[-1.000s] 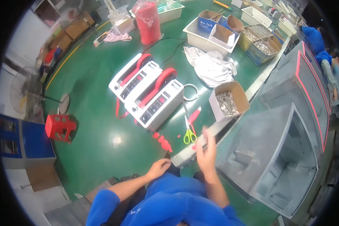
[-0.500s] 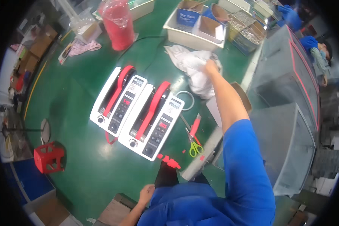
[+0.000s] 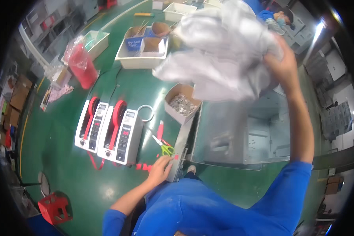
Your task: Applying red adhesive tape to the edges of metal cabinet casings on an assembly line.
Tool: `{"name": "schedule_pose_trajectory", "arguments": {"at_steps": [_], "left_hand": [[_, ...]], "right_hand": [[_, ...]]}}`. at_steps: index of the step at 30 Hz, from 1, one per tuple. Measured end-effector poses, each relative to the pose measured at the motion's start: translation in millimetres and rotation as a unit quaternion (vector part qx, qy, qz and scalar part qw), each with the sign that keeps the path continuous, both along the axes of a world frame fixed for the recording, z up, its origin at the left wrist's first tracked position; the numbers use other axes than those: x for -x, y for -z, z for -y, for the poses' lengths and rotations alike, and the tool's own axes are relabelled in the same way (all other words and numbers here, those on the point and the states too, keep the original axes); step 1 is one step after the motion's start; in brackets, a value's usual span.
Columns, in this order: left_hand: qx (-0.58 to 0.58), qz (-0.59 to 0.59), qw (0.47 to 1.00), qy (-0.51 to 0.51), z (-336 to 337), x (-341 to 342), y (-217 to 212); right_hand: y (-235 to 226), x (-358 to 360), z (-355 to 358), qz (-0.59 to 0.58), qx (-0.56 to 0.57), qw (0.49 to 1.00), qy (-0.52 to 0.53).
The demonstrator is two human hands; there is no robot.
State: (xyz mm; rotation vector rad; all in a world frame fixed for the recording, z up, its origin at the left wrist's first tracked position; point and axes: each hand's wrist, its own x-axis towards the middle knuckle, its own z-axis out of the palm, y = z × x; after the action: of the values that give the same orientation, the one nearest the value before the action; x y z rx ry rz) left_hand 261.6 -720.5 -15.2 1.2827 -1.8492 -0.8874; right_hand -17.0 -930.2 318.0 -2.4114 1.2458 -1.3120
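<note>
Open run on green surface (image 3: 106, 185), near-left. Lane between two white, red-reeled tape machines (image 3: 122, 137) and brown open-topped cardboard box (image 3: 175, 113); thin pale ring (image 3: 146, 105), green-handled scissors (image 3: 167, 148) low in it. Near right edge: left hand (image 3: 159, 169) in way. Far right: crumpled white cloth (image 3: 224, 51), right hand (image 3: 282, 65) block above.

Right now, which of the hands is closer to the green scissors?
Left. The left hand is just below the green scissors in the picture; the right hand is much farther off, up and to the right, holding the white cloth.
</note>
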Motion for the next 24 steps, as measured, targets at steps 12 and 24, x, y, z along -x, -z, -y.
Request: {"name": "schedule_pose_trajectory", "arguments": {"at_steps": [12,24], "left_hand": [[0.233,0.467,0.844,0.122,181,106,9],[0.236,0.493,0.834,-0.078,201,122,28]], "right_hand": [[127,173,54,-0.268,-0.137,0.910,0.287],[131,531,-44,-0.294,-0.254,0.754,0.530]]}}
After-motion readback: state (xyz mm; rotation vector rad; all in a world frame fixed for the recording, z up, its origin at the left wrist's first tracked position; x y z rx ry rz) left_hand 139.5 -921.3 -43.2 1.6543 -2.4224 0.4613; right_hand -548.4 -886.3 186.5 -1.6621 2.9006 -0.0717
